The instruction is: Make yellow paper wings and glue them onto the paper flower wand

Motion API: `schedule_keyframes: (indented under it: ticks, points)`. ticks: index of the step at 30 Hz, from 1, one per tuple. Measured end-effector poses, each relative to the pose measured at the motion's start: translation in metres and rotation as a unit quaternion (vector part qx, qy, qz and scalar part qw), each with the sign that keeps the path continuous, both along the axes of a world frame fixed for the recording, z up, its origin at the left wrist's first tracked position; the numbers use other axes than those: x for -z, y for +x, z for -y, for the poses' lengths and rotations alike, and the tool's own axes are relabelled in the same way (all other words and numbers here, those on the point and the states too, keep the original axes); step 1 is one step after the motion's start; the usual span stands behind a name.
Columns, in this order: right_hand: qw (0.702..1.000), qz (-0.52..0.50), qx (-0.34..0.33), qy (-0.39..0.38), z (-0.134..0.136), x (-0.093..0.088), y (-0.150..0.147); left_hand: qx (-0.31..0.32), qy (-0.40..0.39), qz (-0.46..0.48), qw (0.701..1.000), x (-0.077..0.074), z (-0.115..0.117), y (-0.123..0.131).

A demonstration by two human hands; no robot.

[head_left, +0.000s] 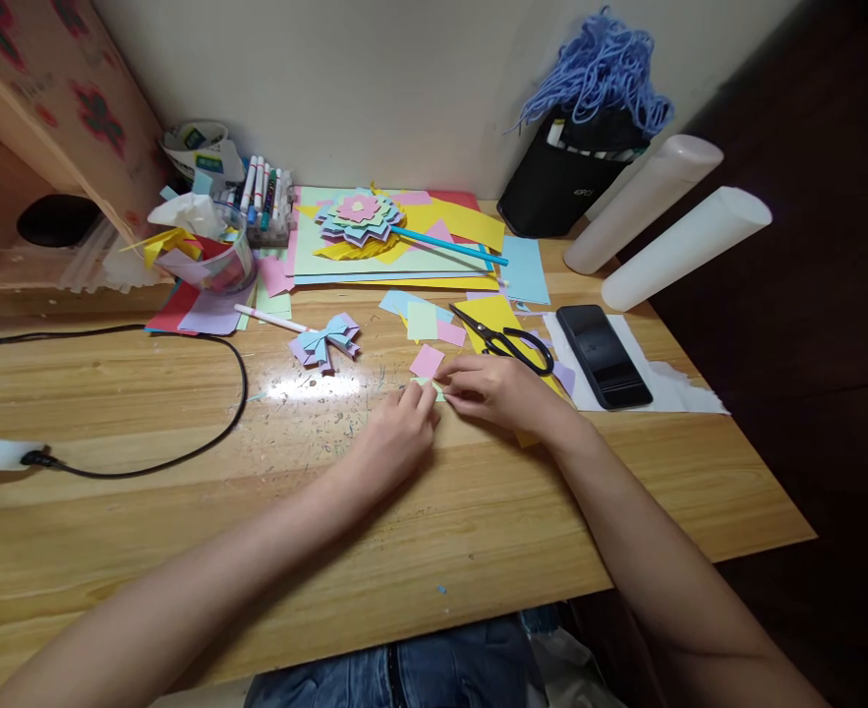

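Observation:
A small light green paper piece lies between my two hands, mostly covered by fingers. My left hand grips its left side, fingers bent together. From the right, my right hand pinches the same piece with its fingertips. Just behind the fingers lies a pink paper square. Black-handled scissors rest on yellow paper behind my right hand. To the left is a blue and purple paper bow beside a white pen.
A layered paper flower lies on stacked coloured sheets at the back. A phone rests on white paper at right, near two white rolls. A black cable curves across the left, below a plastic cup of scraps.

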State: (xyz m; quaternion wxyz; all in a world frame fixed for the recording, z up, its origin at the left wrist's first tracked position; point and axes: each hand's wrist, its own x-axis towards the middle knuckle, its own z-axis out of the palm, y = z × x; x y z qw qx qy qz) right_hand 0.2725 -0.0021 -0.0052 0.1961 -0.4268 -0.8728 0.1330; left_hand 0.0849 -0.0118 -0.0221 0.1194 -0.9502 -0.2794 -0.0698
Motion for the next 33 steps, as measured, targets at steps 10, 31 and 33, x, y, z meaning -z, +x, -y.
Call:
schedule_keyframes:
  ticks: [10, 31, 33]
  points:
    - [1.000, -0.031, 0.006, 0.002, 0.000, 0.004, -0.001, -0.024, -0.003, 0.040, 0.999, -0.002, 0.003, -0.002]
    - [0.999, -0.021, 0.039, -0.013, 0.001, 0.009, -0.003, -0.156, -0.258, 0.266, 0.916, 0.001, -0.027, -0.009]
    - [0.999, -0.020, 0.040, -0.010, 0.001, 0.009, -0.003, -0.146, -0.254, 0.275, 0.916, 0.002, -0.026, -0.009]
